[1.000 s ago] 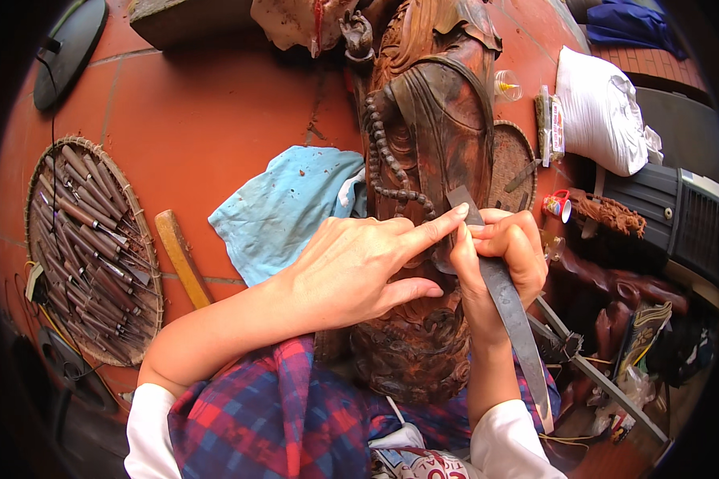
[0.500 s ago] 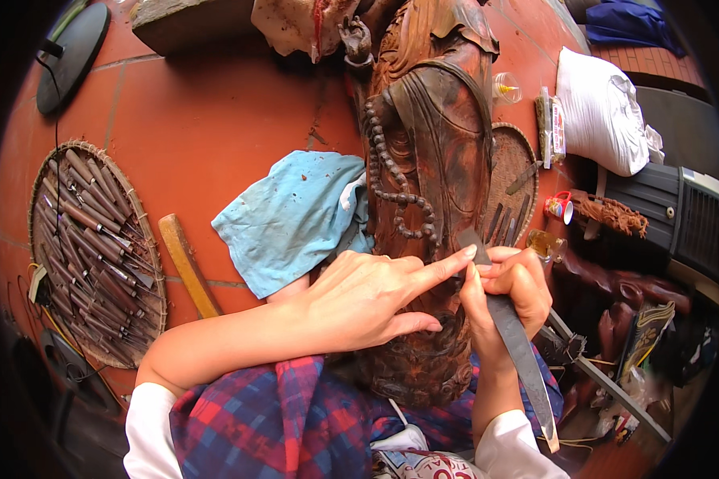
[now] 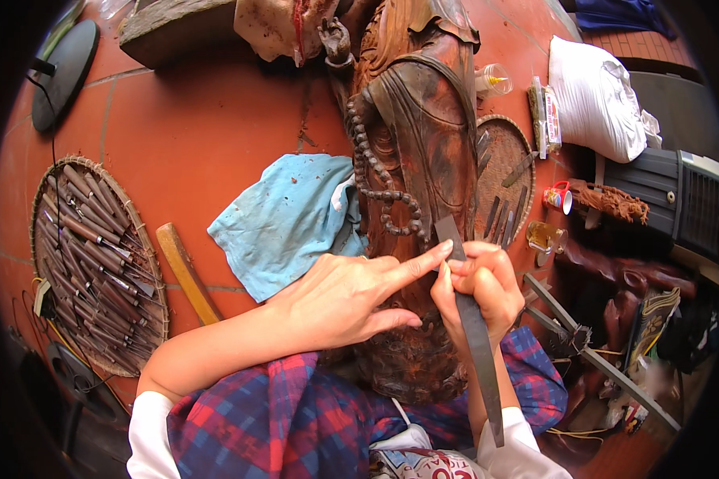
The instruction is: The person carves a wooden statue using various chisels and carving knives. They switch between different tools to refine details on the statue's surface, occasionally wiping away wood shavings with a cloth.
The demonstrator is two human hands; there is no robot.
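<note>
A dark carved wooden statue (image 3: 435, 144) with a bead string (image 3: 379, 172) lies lengthwise before me, its near end at my lap. My right hand (image 3: 487, 291) is closed round a flat metal file (image 3: 477, 343), pinching it between thumb and fingers. The file's broad end lies over the statue and its narrow end points back toward my right sleeve. My left hand (image 3: 335, 299) reaches across from the left with its index finger stretched onto the file near the broad end. Its thumb is held apart, and its other fingers are partly hidden.
At left, a round woven tray (image 3: 96, 263) holds many wooden-handled carving tools, with a wooden mallet-like bar (image 3: 185, 271) beside it. A blue cloth (image 3: 284, 215) lies left of the statue. Rightward are another woven tray (image 3: 503, 152), a red cup (image 3: 558, 198) and a glass mug (image 3: 545, 237).
Both hands and the file have shifted slightly left in view. The file now stands steeper, its narrow end swung left toward my sleeve. The surroundings have shifted a little too.
</note>
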